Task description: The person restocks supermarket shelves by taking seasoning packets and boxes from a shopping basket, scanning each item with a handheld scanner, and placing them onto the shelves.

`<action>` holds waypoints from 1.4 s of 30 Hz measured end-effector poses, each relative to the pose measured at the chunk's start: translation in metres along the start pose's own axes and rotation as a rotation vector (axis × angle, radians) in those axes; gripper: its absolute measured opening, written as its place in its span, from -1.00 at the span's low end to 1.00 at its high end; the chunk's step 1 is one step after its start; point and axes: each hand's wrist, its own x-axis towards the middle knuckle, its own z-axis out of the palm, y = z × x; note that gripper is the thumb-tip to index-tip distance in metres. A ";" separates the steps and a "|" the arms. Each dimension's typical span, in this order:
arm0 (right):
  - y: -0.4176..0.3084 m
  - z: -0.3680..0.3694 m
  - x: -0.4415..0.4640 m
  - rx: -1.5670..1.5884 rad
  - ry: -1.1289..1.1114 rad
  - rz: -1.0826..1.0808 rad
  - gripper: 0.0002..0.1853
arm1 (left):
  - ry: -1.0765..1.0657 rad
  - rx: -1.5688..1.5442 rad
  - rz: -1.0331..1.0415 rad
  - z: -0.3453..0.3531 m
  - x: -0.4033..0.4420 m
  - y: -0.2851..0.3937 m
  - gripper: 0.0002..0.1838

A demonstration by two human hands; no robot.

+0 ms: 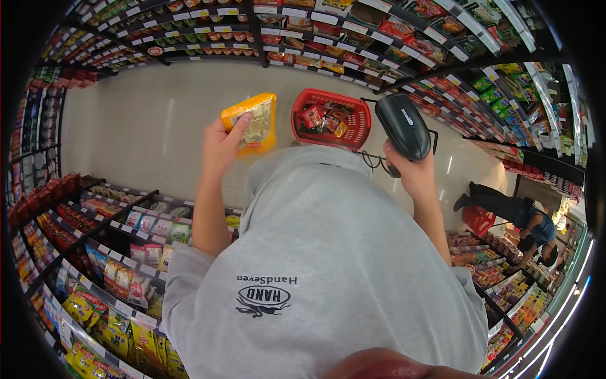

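Note:
In my left hand [222, 142] is a yellow-orange food packet [257, 126] with a clear or pale middle panel, my thumb pressed on its face. My right hand [410, 165] is wrapped round the handle of a black barcode scanner [404, 126], whose rounded head points up and away from me. A dark coiled cord [374, 161] shows just left of the scanner's grip. Between my hands, farther off and lower, a red shopping basket [303, 104] holds several packaged items [325, 119]. Neither hand touches the basket.
Stocked shelves [303, 38] run across the far side of the aisle, and more shelves [120, 259] stand close on my left. Pale floor [145, 120] lies between them. At right, another person [536, 221] is by the shelves with a red basket [478, 220].

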 end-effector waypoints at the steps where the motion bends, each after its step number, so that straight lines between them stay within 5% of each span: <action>1: 0.001 0.000 0.000 -0.002 0.001 0.003 -0.75 | -0.002 -0.001 -0.003 -0.003 0.000 0.004 -0.64; 4: 0.003 0.000 -0.002 -0.012 -0.004 0.017 -0.75 | -0.107 0.409 0.041 -0.009 -0.002 0.018 -0.65; 7: 0.006 0.000 -0.002 0.010 -0.007 0.023 -0.75 | -0.137 0.309 -0.001 -0.008 -0.005 0.022 -0.74; 9: 0.006 -0.002 -0.003 0.033 0.001 0.007 -0.74 | -0.062 -0.161 0.118 -0.019 -0.001 0.012 -0.84; 12: 0.008 -0.005 -0.005 0.023 0.001 0.004 -0.74 | -0.020 -0.359 0.091 -0.024 0.016 0.004 -0.81; 19: 0.010 -0.010 -0.004 -0.007 0.000 0.024 -0.74 | -0.140 -0.314 -0.105 -0.011 0.029 -0.032 -0.79; 21: 0.009 -0.010 -0.004 -0.016 0.005 0.021 -0.73 | -0.142 -0.747 -0.042 -0.005 0.026 -0.031 -0.71; 27: 0.006 -0.009 -0.002 -0.018 -0.024 0.039 -0.72 | -0.351 -0.675 -0.184 0.018 0.020 -0.049 -0.43; 31: -0.003 0.002 -0.004 0.044 -0.048 0.055 -0.72 | -0.245 -0.771 -0.169 0.043 0.011 -0.040 -0.45; 36: -0.012 0.017 -0.001 -0.228 -0.428 0.060 -0.57 | -0.360 -0.771 -0.143 0.047 0.014 -0.044 -0.46; 42: -0.028 0.044 0.005 -0.347 -0.522 0.090 -0.57 | -0.271 -0.627 -0.099 0.053 0.011 -0.026 -0.48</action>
